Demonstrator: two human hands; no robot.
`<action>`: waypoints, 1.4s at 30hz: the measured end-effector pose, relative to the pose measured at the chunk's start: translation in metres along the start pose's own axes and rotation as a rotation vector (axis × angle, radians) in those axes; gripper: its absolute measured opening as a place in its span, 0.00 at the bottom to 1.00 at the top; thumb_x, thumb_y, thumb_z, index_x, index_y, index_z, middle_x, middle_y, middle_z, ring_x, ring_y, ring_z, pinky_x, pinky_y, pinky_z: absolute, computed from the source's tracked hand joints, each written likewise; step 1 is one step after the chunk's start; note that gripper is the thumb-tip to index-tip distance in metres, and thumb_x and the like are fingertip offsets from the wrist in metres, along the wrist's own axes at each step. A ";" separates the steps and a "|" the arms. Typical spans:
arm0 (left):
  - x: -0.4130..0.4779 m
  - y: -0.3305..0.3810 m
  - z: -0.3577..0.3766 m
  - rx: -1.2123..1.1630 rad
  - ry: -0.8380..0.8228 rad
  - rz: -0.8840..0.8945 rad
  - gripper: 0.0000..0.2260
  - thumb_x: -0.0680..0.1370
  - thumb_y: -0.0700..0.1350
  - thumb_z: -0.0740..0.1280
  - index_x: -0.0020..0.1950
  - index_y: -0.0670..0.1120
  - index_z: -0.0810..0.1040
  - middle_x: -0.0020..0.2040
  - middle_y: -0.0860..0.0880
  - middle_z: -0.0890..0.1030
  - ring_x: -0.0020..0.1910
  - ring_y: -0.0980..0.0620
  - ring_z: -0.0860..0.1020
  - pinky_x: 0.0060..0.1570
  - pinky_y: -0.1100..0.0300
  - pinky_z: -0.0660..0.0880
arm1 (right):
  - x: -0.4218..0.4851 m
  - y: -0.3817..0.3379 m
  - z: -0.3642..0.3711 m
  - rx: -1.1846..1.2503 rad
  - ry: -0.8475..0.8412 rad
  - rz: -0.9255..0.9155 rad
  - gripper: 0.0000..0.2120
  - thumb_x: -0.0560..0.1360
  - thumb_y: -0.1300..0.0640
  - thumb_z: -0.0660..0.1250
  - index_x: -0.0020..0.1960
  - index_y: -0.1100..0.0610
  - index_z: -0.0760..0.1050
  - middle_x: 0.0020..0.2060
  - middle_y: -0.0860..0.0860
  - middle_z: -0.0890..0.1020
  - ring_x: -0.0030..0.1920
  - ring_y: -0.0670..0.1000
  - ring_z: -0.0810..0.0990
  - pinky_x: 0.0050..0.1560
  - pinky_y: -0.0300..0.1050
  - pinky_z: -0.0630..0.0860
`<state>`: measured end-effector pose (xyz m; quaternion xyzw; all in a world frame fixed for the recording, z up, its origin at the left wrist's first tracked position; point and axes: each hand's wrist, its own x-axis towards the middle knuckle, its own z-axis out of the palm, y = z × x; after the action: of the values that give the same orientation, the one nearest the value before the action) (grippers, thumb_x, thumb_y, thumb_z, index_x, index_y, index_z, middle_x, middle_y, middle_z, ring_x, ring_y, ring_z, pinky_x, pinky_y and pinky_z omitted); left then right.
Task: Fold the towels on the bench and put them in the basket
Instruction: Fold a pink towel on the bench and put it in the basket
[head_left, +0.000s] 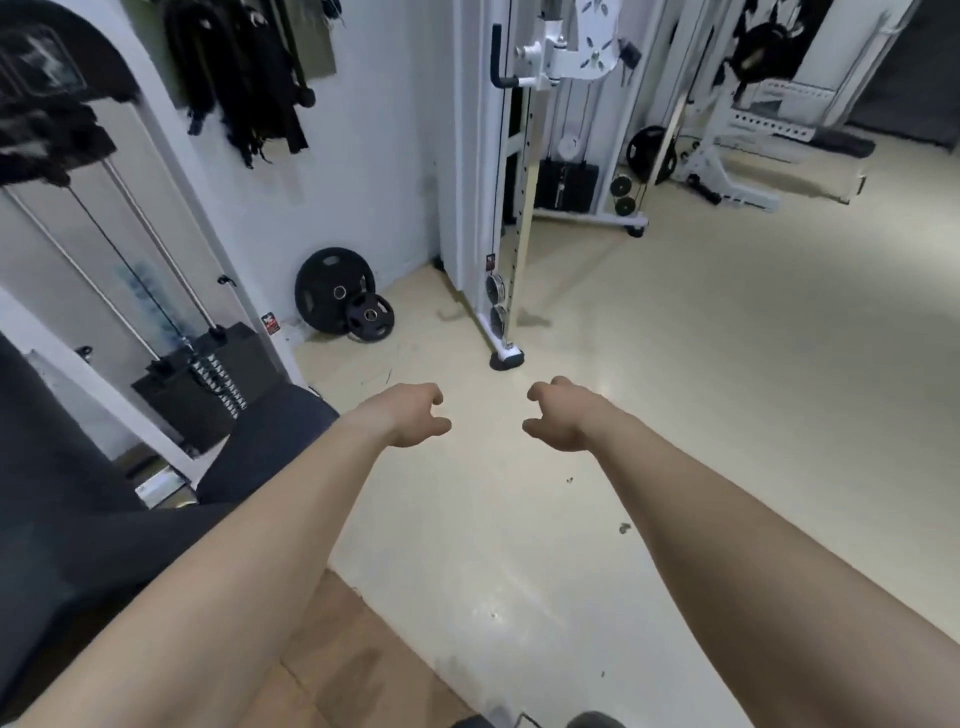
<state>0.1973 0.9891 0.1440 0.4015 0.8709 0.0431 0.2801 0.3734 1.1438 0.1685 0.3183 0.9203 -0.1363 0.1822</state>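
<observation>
While I hold both arms out over the floor (701, 395), the left grip (415, 418) and right grip (558, 415) hang side by side, fingers loosely curled and apart, clasping nothing. I count no towel and no basket in view. One dark padded bench (270, 436) lies leftward, nearer the left grip, so I judge that the next reach turns that way.

Bright, even indoor light; soft glare on the pale floor (675, 415); wide-angle bending and blur toward edges.
</observation>
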 end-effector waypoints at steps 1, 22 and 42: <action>0.011 -0.006 -0.009 -0.010 0.007 -0.021 0.25 0.79 0.57 0.64 0.74 0.51 0.67 0.70 0.48 0.73 0.65 0.46 0.73 0.63 0.50 0.72 | 0.019 -0.008 -0.008 -0.020 -0.011 -0.033 0.25 0.80 0.48 0.60 0.75 0.54 0.63 0.69 0.54 0.67 0.64 0.58 0.73 0.62 0.53 0.73; 0.171 -0.159 -0.205 -0.260 0.315 -0.646 0.21 0.80 0.56 0.65 0.70 0.50 0.72 0.66 0.47 0.77 0.60 0.47 0.75 0.61 0.52 0.74 | 0.388 -0.239 -0.199 -0.353 -0.077 -0.886 0.26 0.81 0.48 0.61 0.76 0.57 0.64 0.71 0.60 0.68 0.68 0.61 0.71 0.66 0.52 0.69; 0.188 -0.376 -0.425 -0.366 0.697 -1.032 0.27 0.80 0.54 0.65 0.76 0.47 0.64 0.72 0.44 0.71 0.67 0.44 0.73 0.67 0.50 0.70 | 0.542 -0.564 -0.348 -0.378 0.206 -1.370 0.26 0.78 0.49 0.63 0.74 0.53 0.65 0.69 0.57 0.69 0.67 0.61 0.71 0.65 0.57 0.72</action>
<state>-0.3765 0.9355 0.3029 -0.1602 0.9703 0.1786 0.0298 -0.4678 1.1334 0.3278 -0.3564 0.9337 -0.0275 0.0199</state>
